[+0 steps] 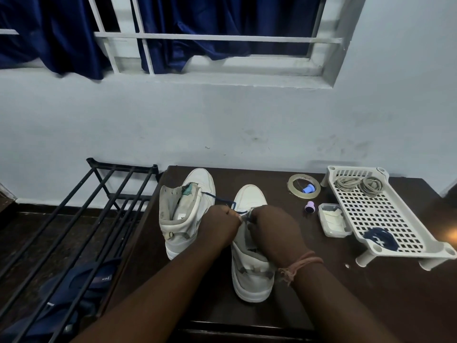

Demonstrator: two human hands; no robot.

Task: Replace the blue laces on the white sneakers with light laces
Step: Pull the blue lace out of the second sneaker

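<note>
We see a dim, bluish-lit room; the wall [222,115] is evenly pale while the dark surface [346,293] swallows detail. A warm orange glow [451,235] bleeds in at the right edge. Wide-angle bending curves the window bars [217,37], and the forearms look soft and underexposed.

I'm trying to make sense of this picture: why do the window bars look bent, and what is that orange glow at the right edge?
Head view: the wide-angle lens bows the window bars and tilts the walls; lighting is dim and bluish; a warm orange glow spills in at the right edge, its source outside the frame; the hands at the right sneaker look slightly soft.
</note>
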